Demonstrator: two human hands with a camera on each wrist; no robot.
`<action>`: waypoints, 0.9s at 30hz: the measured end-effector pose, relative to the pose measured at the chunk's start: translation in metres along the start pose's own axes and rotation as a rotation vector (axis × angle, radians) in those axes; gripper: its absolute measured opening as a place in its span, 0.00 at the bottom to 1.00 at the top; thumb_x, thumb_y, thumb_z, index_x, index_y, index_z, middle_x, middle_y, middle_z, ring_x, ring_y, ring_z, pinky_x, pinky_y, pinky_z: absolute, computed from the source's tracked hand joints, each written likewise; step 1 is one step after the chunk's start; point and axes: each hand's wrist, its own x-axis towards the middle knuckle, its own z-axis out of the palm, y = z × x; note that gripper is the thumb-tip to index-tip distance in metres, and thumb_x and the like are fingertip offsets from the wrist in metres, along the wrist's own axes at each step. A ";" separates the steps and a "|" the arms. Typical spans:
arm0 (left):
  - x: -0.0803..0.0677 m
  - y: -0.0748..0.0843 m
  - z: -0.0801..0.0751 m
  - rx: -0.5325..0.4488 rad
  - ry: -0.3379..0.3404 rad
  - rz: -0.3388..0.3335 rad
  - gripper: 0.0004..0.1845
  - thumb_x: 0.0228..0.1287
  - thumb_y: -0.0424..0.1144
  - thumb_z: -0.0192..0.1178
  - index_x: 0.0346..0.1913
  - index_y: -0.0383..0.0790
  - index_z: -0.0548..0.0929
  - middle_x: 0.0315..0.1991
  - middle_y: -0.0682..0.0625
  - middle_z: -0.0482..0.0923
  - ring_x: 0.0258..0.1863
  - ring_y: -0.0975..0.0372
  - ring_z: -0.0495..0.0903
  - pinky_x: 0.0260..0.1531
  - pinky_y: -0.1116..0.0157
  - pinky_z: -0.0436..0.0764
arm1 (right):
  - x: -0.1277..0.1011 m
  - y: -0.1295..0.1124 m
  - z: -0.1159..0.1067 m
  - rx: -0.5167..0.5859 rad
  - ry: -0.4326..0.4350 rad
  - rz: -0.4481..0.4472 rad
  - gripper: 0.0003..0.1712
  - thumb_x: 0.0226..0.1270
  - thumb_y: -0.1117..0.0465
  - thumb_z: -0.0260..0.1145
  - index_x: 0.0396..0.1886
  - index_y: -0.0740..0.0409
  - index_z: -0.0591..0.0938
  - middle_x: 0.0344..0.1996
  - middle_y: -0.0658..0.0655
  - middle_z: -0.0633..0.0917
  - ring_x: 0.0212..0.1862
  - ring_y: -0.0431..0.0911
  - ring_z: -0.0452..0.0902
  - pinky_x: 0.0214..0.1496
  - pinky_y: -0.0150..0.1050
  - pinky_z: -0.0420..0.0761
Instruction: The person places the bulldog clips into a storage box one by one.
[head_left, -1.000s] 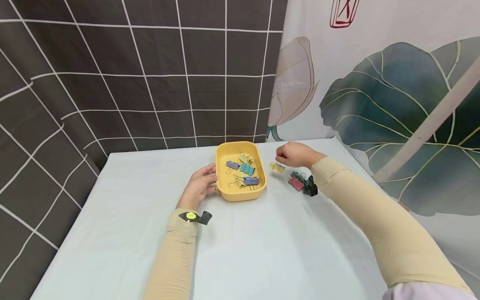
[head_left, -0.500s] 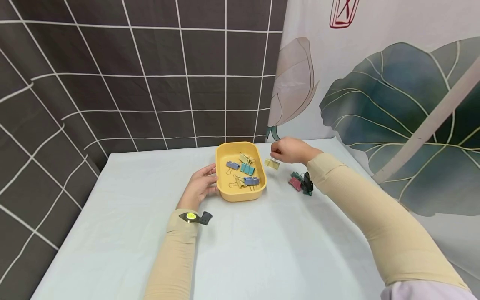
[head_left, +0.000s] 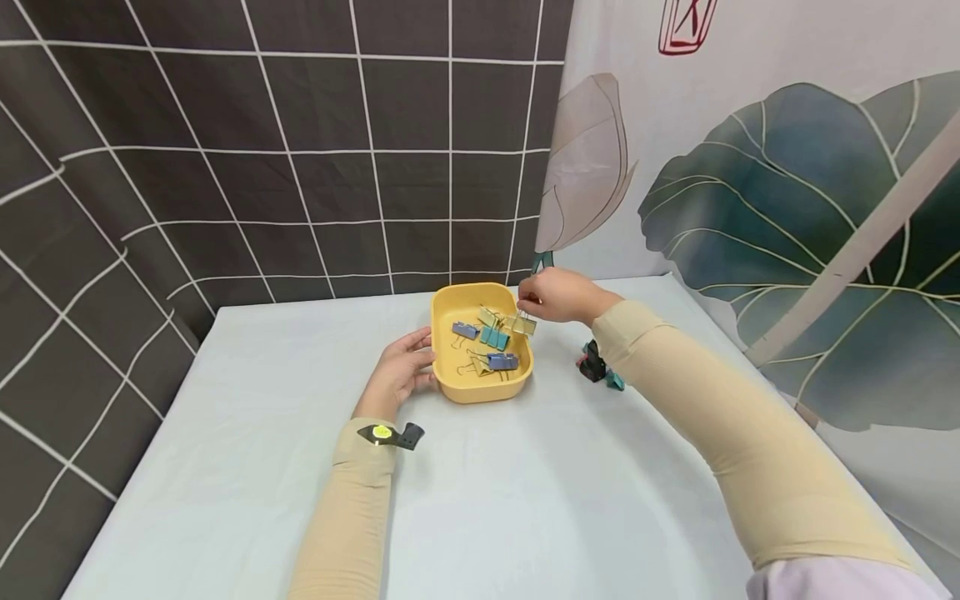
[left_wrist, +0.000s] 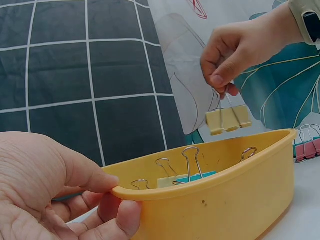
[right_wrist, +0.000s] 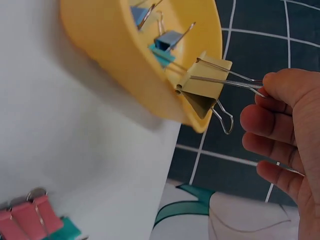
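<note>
A rounded yellow plastic bin (head_left: pixel 444 382) stands on the white table, with several yellow, blue and teal binder clips in it, including a teal clip (head_left: pixel 494 337). My left hand (head_left: pixel 397 372) holds the bin at its left side; in the left wrist view its thumb lies at the rim (left_wrist: pixel 215 186). Above the bin's right rim, my right hand (head_left: pixel 562 296) pinches a yellow binder clip (left_wrist: pixel 228 119) by a wire handle between thumb and finger. In the right wrist view this clip (right_wrist: pixel 207 80) hangs over the bin's edge, its other handle loose.
To the right of the bin lies a small group of binder clips, with a black clip (head_left: pixel 592 363) and a teal clip (head_left: pixel 615 381) showing; a red clip (right_wrist: pixel 31 217) shows in the right wrist view. A dark gridded curtain (head_left: pixel 337 192) hangs behind the table.
My right hand has moved left with the yellow binder clip, from over the table to above the bin's right rim. The left hand and bin stay in place.
</note>
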 end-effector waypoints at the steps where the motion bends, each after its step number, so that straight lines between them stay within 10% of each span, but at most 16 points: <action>1: 0.000 0.000 0.000 0.000 -0.002 0.002 0.32 0.68 0.25 0.58 0.73 0.47 0.71 0.63 0.48 0.71 0.55 0.51 0.78 0.33 0.66 0.87 | 0.002 -0.001 0.001 -0.003 0.000 0.004 0.09 0.74 0.56 0.63 0.38 0.56 0.86 0.25 0.49 0.82 0.26 0.43 0.74 0.31 0.35 0.79; 12: 0.000 -0.001 0.003 0.016 -0.021 0.014 0.32 0.70 0.25 0.57 0.74 0.46 0.69 0.66 0.46 0.69 0.54 0.52 0.78 0.33 0.66 0.87 | 0.005 -0.008 0.001 -0.008 0.028 -0.026 0.09 0.73 0.59 0.63 0.40 0.58 0.87 0.30 0.50 0.85 0.30 0.43 0.76 0.36 0.38 0.82; 27: 0.000 -0.001 0.000 -0.003 -0.017 0.018 0.32 0.70 0.24 0.56 0.75 0.45 0.69 0.67 0.46 0.69 0.58 0.50 0.77 0.33 0.66 0.87 | -0.051 0.044 0.028 0.193 0.089 0.196 0.09 0.73 0.59 0.64 0.43 0.59 0.86 0.39 0.55 0.87 0.41 0.48 0.82 0.46 0.47 0.86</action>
